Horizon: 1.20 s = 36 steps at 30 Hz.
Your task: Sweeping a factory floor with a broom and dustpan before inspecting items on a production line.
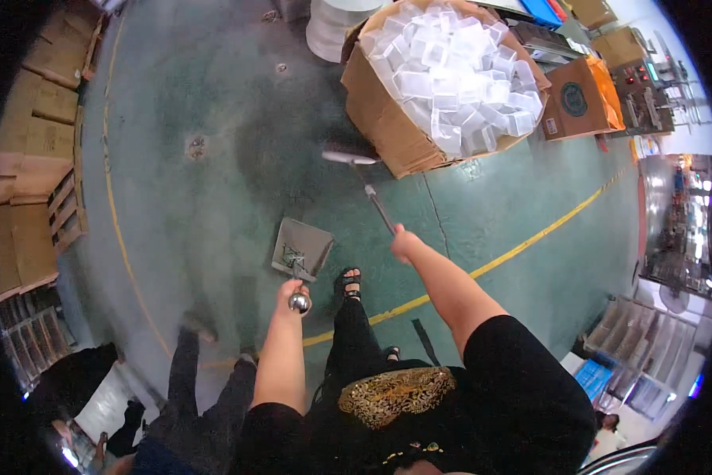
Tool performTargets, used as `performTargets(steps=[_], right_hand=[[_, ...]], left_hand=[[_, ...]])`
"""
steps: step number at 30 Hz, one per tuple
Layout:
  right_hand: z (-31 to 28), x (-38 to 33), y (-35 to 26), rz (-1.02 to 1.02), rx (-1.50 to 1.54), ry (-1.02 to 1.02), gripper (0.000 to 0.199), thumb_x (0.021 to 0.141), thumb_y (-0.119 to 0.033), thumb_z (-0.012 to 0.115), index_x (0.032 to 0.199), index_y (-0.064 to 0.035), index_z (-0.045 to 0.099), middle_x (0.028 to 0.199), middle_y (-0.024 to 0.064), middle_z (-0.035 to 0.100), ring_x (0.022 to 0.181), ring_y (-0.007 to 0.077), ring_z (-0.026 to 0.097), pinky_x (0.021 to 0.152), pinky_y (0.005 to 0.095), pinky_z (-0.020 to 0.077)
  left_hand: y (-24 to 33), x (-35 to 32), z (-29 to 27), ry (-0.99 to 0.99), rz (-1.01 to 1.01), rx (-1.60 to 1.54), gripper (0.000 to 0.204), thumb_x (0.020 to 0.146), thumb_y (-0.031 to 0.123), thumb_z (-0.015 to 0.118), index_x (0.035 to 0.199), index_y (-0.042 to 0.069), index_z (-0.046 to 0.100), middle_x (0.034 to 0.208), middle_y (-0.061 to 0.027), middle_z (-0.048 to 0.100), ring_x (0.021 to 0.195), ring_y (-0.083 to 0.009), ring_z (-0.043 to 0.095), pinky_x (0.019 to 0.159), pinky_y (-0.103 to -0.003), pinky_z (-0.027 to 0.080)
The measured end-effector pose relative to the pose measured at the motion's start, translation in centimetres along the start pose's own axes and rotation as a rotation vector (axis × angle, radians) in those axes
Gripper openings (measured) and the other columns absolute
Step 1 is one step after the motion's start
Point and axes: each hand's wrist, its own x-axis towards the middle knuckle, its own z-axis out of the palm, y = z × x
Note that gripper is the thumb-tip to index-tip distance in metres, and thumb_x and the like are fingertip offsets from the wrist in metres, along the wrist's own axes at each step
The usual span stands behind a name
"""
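Note:
My left hand grips the shiny round end of a handle that runs down to a grey metal dustpan resting on the green floor. My right hand holds a long broom handle; the broom head is stretched out toward the foot of a big cardboard box. That box is heaped with clear plastic containers. My sandalled foot stands just right of the dustpan.
Stacked flat cardboard on pallets lines the left. A white bucket and smaller boxes stand at the back. A yellow floor line crosses right. Another person's dark legs stand close at lower left.

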Motion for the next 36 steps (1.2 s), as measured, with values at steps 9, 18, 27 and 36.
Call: performTargets(steps=[9, 18, 27, 36], right_hand=[[7.0, -15.4, 9.8, -0.246, 0.065, -0.277, 0.053, 0.069, -0.017, 0.05, 0.118, -0.0104, 0.03, 0.096, 0.0208, 0.052, 0.09, 0.0344, 0.05, 0.075, 0.0389, 0.04], [7.8, -24.7, 19.0, -0.172, 0.284, -0.067, 0.054, 0.071, -0.018, 0.048, 0.12, -0.0131, 0.027, 0.092, 0.0219, 0.053, 0.084, 0.0366, 0.051, 0.072, 0.041, 0.0406], [6.6, -9.9, 18.8, 0.026, 0.021, -0.021, 0.052, 0.07, -0.013, 0.047, 0.116, -0.0089, 0.023, 0.084, 0.0224, 0.055, 0.075, 0.038, 0.054, 0.06, 0.0431, 0.0434], [11.3, -23.8, 19.5, -0.138, 0.385, -0.222, 0.043, 0.071, -0.019, 0.049, 0.11, -0.0083, 0.037, 0.091, 0.0208, 0.053, 0.082, 0.0362, 0.052, 0.07, 0.0394, 0.0412]], left_hand=[[-1.5, -2.1, -0.2, 0.055, -0.044, -0.017, 0.014, 0.071, 0.02, 0.047, 0.065, 0.008, 0.048, 0.053, -0.0059, 0.051, 0.041, -0.017, 0.049, 0.034, -0.03, 0.039], [-6.3, -3.5, -0.2, -0.115, -0.012, 0.294, 0.029, 0.071, 0.021, 0.046, 0.046, 0.007, 0.046, 0.043, -0.0048, 0.048, 0.034, -0.0184, 0.045, 0.033, -0.028, 0.036], [-7.7, 0.9, 4.1, -0.099, -0.123, 0.286, 0.012, 0.069, 0.014, 0.049, 0.061, 0.006, 0.045, 0.05, -0.0066, 0.048, 0.037, -0.0174, 0.045, 0.033, -0.03, 0.037], [-8.6, 3.7, 5.7, -0.021, 0.137, 0.349, 0.007, 0.068, 0.009, 0.049, 0.062, 0.006, 0.046, 0.052, -0.0065, 0.048, 0.045, -0.0171, 0.047, 0.041, -0.03, 0.039]])
